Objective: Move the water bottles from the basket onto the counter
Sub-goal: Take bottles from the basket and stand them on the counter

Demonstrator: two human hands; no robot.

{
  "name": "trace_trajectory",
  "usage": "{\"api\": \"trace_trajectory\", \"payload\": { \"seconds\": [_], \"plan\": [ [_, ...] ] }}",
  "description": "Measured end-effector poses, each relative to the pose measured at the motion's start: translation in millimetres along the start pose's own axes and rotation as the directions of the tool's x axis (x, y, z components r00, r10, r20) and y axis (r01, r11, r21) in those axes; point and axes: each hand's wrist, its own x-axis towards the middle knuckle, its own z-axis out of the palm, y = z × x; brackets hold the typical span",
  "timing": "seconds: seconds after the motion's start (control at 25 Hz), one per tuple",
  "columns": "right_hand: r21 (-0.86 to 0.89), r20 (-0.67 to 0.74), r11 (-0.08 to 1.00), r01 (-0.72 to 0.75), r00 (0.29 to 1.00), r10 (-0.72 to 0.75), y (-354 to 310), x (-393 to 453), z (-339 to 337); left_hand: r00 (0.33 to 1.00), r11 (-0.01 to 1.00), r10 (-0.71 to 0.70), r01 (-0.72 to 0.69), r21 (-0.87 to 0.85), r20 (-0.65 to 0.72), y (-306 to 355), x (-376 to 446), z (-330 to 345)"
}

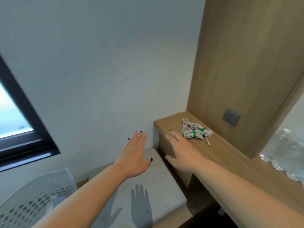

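Observation:
Several clear plastic water bottles (287, 152) stand in a row on the wooden counter (230, 160) at the far right, partly cut off by the frame edge. A white perforated basket (31, 201) sits at the lower left, and a clear bottle (55, 202) shows inside it, partly hidden by my left forearm. My left hand (135, 155) hovers flat over a grey stool, fingers straight, holding nothing. My right hand (182, 152) is stretched out flat above the counter's left end, also holding nothing.
A bundle of white cable with green ties (195, 131) lies on the counter's left end. A grey wall socket (231, 119) sits in the wooden panel behind. The grey padded stool (158, 186) stands below the counter. A dark-framed window (21, 122) is at left.

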Motion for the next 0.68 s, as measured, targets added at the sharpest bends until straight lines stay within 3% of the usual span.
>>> {"api": "trace_trajectory", "payload": {
  "seconds": [0.24,0.68],
  "plan": [
    [0.027,0.126,0.991,0.129,0.983,-0.132,-53,-4,31,0.982,0.982,-0.187,0.187,0.001,-0.024,-35,-85,-4],
    [0.018,0.223,0.919,0.394,0.894,-0.388,-176,11,89,0.892,0.903,-0.429,0.424,-0.065,-0.145,-130,-192,-36]
  ]
}}
